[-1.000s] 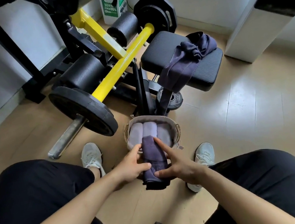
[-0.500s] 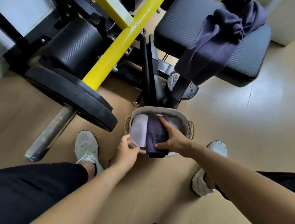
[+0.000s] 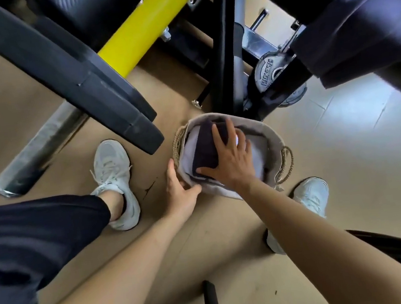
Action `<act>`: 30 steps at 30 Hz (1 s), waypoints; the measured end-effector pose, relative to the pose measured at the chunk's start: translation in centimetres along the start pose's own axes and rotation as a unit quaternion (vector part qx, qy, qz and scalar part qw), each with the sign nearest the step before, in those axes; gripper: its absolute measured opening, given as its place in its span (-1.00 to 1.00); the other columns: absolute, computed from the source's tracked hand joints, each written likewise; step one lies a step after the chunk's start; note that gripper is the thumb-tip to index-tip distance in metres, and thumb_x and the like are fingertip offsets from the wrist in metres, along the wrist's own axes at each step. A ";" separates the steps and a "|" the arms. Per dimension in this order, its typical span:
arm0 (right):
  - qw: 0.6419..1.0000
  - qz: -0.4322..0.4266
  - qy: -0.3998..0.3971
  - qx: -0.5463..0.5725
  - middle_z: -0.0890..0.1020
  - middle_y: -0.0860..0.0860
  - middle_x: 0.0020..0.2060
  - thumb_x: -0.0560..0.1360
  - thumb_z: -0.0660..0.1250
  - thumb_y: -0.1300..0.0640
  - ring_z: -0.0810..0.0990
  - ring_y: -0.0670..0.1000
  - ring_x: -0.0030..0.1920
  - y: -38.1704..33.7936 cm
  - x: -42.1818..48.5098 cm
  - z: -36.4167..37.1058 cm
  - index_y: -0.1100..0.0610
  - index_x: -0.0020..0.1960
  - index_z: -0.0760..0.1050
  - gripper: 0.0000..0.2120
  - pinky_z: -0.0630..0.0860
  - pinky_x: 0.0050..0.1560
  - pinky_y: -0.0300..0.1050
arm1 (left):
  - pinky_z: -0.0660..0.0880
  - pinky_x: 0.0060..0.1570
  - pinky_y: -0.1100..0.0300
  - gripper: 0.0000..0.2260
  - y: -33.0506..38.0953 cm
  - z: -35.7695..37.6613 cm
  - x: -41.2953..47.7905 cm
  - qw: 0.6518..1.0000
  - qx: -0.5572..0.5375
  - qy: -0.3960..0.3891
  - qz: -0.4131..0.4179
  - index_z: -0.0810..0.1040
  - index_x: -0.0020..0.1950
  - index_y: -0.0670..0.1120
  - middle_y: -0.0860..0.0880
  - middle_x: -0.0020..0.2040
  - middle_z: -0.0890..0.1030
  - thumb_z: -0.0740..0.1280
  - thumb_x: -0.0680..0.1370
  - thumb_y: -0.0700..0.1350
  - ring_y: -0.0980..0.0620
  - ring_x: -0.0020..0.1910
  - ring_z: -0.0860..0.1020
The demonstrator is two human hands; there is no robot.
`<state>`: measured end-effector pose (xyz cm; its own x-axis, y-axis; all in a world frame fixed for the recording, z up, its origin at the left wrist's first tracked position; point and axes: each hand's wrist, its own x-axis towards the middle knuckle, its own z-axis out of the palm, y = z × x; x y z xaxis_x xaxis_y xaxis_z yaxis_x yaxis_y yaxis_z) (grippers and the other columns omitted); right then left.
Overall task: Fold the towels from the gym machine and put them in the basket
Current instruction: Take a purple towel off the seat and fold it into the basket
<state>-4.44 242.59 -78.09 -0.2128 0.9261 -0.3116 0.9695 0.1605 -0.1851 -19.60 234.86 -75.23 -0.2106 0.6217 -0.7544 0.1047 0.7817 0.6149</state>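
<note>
A small round basket with a beige liner and rope handles stands on the floor between my feet. Inside it lie pale lilac folded towels and a dark purple folded towel on top. My right hand presses flat on the dark towel with its fingers spread. At the basket's near left rim, my left hand grips the liner with the thumb over the edge. Another dark purple towel hangs unfolded over the padded seat of the gym machine at the upper right.
The gym machine fills the top: a black weight plate on a steel bar, a yellow beam, black uprights right behind the basket. My white shoes flank the basket. Bare floor lies to the right.
The dark folded towel has gone from in front of the basket down into it. My right hand now lies flat on it, my left has shifted to the rim. The camera has leaned closer.
</note>
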 end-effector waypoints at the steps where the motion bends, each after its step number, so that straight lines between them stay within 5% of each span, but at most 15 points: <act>1: 1.000 -0.014 0.002 -0.027 -0.04 0.15 0.62 0.28 0.32 -0.51 0.14 0.30 0.53 0.2 0.0 0.2 0.01 0.64 -0.07 0.15 0.23 0.44 0.28 | 0.46 0.06 0.31 -0.11 -0.2 0.0 0.1 1.000 0.000 -0.003 0.004 -0.03 0.63 0.15 -0.13 0.51 0.37 0.43 0.50 -0.24 -0.07 0.35 0.49; 3: 0.998 -0.029 -0.012 -0.052 -0.03 0.11 0.64 0.29 0.24 -0.56 0.06 0.28 0.58 0.7 0.1 0.7 0.05 0.64 -0.08 0.16 0.15 0.51 0.31 | 0.44 -0.20 0.51 -0.13 -0.3 0.1 0.2 1.000 -0.004 -0.005 0.018 -0.02 0.63 0.12 -0.16 0.50 0.38 0.42 0.51 -0.29 -0.07 0.33 0.50; 5: 0.997 -0.022 -0.028 -0.064 0.02 0.14 0.63 0.27 0.22 -0.58 0.05 0.29 0.59 0.6 0.6 0.9 0.04 0.64 -0.08 0.17 0.07 0.53 0.31 | 0.45 -0.22 0.54 -0.13 -0.1 0.2 -0.1 0.999 -0.006 -0.006 0.031 -0.02 0.64 0.11 -0.13 0.54 0.32 0.41 0.51 -0.32 -0.05 0.33 0.49; 10: 0.990 0.007 -0.087 -0.112 0.09 0.21 0.59 0.24 0.23 -0.59 0.13 0.36 0.51 -1.1 2.3 -0.2 -0.01 0.64 -0.06 0.18 0.02 0.51 0.30 | 0.47 0.22 0.10 -0.11 0.7 -0.3 -0.5 0.999 -0.002 -0.030 0.021 -0.05 0.65 0.12 -0.07 0.61 0.17 0.41 0.52 -0.31 -0.10 0.42 0.44; 16: 0.988 0.002 -0.140 -0.058 -0.01 0.07 0.62 0.22 0.31 -0.57 0.12 0.32 0.50 -0.4 1.8 -4.6 -0.14 0.62 -0.11 0.16 0.14 0.46 0.26 | 0.34 0.19 0.16 -0.20 3.0 -1.5 -2.0 0.998 0.028 -0.048 0.006 0.02 0.66 0.04 -0.07 0.61 0.19 0.38 0.56 -0.29 0.07 0.31 0.42; 20: 0.990 -0.003 -0.135 0.037 0.05 -0.06 0.62 0.40 0.43 -0.29 0.20 0.26 0.51 0.7 -1.4 -10.6 -0.10 0.63 -0.06 0.00 0.26 0.47 0.20 | 0.33 0.34 0.06 -0.39 4.6 -1.8 -3.6 0.991 0.131 -0.037 0.021 0.18 0.61 -0.07 -0.10 0.56 0.31 0.32 0.60 -0.20 -0.10 0.49 0.33; 25: 0.989 0.004 -0.036 0.146 0.50 0.06 0.37 0.49 0.46 0.00 0.50 0.15 0.30 2.3 -5.8 -19.4 0.06 0.47 0.41 -0.41 0.40 0.27 -0.07 | 0.48 0.22 0.11 -0.61 8.0 -1.7 -6.4 0.957 0.264 -0.087 0.079 0.48 0.41 -0.06 -0.07 0.26 0.58 0.36 0.57 -0.13 -0.09 0.24 0.54; 30: 0.928 0.079 0.215 0.293 0.64 -0.02 0.07 0.46 0.50 0.12 0.63 -0.01 -0.02 5.4 -8.4 -26.4 0.05 0.21 0.63 -0.68 0.55 0.05 -0.10 | 0.52 0.17 0.10 -0.73 15.1 0.8 -9.2 0.935 0.266 -0.090 0.217 0.60 0.22 0.02 0.06 0.05 0.65 0.39 0.53 -0.13 -0.01 0.12 0.61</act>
<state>5.75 244.68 -51.88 0.1172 0.9931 -0.0004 0.7252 -0.0859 -0.6832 -15.28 241.02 -59.23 0.1254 0.8476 -0.5156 0.6210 0.3383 0.7071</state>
